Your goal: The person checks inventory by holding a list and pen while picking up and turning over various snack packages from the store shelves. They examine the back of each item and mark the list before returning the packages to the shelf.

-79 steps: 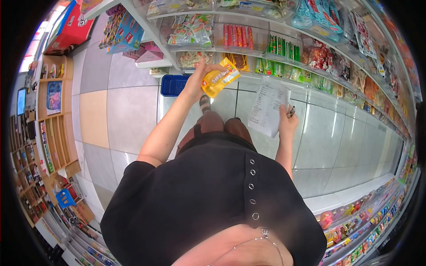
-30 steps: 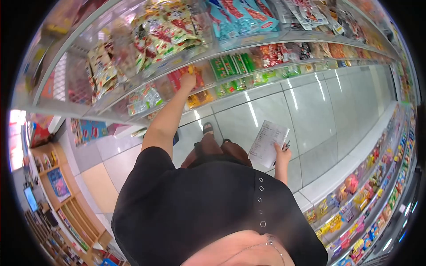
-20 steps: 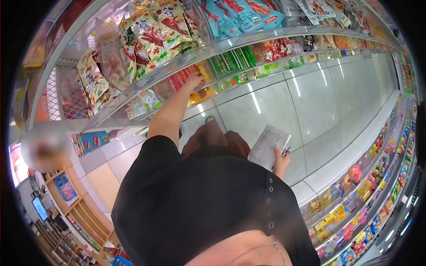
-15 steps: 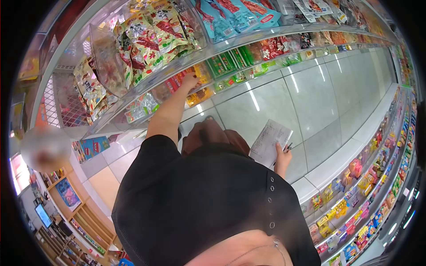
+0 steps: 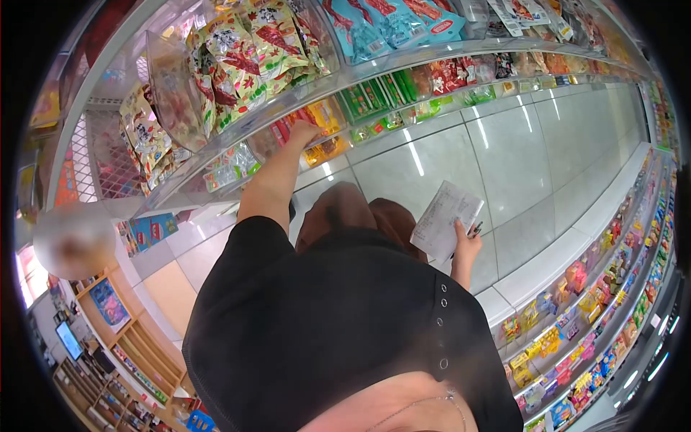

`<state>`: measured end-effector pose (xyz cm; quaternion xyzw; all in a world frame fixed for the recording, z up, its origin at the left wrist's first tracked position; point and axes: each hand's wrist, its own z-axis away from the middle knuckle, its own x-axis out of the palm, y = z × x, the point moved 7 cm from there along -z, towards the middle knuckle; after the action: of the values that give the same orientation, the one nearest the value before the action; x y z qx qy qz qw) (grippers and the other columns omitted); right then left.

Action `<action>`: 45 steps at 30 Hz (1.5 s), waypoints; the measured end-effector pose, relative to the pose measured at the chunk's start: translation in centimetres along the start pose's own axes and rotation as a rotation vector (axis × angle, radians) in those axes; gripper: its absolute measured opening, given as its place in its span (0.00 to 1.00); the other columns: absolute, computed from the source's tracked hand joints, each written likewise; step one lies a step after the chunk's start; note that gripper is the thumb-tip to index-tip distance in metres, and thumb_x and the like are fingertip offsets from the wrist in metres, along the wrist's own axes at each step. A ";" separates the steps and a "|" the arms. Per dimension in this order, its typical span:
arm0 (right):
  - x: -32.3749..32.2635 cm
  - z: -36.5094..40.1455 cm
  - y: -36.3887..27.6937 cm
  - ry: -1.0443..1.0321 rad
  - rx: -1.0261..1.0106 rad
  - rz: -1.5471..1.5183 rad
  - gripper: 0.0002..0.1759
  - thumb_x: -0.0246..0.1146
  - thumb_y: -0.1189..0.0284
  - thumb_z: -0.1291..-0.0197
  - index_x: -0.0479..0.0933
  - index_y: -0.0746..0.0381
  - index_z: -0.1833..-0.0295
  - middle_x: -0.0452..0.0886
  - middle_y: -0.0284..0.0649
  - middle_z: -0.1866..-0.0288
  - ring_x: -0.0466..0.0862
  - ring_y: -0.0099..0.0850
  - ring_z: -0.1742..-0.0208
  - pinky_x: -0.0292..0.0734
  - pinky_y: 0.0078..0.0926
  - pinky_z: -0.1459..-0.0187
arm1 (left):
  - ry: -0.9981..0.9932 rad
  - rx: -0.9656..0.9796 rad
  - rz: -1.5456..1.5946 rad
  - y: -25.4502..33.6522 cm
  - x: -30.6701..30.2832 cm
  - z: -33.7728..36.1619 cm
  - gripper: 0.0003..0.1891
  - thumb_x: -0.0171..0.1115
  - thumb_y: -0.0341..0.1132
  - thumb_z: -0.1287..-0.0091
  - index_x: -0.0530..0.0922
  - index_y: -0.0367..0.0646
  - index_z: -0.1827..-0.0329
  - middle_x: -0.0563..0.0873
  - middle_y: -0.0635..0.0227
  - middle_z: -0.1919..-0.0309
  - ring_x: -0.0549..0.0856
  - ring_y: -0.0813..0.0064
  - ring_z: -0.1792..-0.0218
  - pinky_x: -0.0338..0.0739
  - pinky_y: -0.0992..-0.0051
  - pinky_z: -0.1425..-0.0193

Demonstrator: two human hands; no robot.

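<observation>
At the lower shelf, my left hand (image 5: pixel 305 132) reaches in among red packets (image 5: pixel 282 129) and yellow packets (image 5: pixel 326 117); its fingertips are hidden, so any hold is unclear. On the right, my right hand (image 5: pixel 466 241) holds a sheet of handwritten paper (image 5: pixel 448 219) and a dark pen (image 5: pixel 475 230) over the floor. Green packets (image 5: pixel 366 99) lie to the right of the yellow ones. Above my left arm, large patterned snack bags (image 5: pixel 248 61) fill the upper shelf.
Blue snack bags (image 5: pixel 389 29) sit on the upper shelf. Its clear front edge (image 5: pixel 288 97) runs above my left hand. More shelves with colourful packets (image 5: pixel 551 338) curve along the right. A wooden rack (image 5: pixel 147 353) stands at the lower left, near a blurred round patch.
My left hand has shifted slightly left at the red packets. My right hand and the paper have moved a little up and right in view. My knees look more bent.
</observation>
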<state>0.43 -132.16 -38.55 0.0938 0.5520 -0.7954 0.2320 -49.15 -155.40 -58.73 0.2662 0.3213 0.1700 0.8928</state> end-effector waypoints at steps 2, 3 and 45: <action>0.0 -0.8 -0.1 -0.033 0.010 -0.034 0.18 0.67 0.74 0.47 0.76 0.74 0.53 0.82 0.44 0.60 0.80 0.27 0.61 0.75 0.24 0.57 | 0.075 0.041 -0.026 0.9 -0.3 0.9 0.11 0.68 0.41 0.47 0.85 0.41 0.74 0.84 0.68 0.82 0.82 0.78 0.80 0.77 0.78 0.71; 0.1 -1.3 -0.1 -0.057 0.003 -0.032 0.18 0.67 0.74 0.47 0.76 0.74 0.53 0.82 0.44 0.60 0.80 0.27 0.61 0.75 0.24 0.57 | 0.117 0.060 -0.037 1.3 -0.5 1.3 0.11 0.67 0.41 0.47 0.85 0.41 0.76 0.84 0.68 0.82 0.83 0.77 0.80 0.78 0.77 0.69; -1.3 -31.5 8.2 -0.319 -0.009 0.125 0.22 0.67 0.71 0.49 0.75 0.76 0.52 0.82 0.46 0.59 0.81 0.33 0.63 0.77 0.29 0.62 | -0.227 0.758 0.298 36.1 13.1 35.3 0.12 0.60 0.41 0.37 0.76 0.42 0.58 0.79 0.59 0.46 0.77 0.66 0.45 0.68 0.66 0.39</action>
<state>2.01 -105.15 -56.58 -0.0007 0.5047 -0.7818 0.3662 -20.89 -133.21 -20.95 0.6363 0.2186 0.1363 0.7271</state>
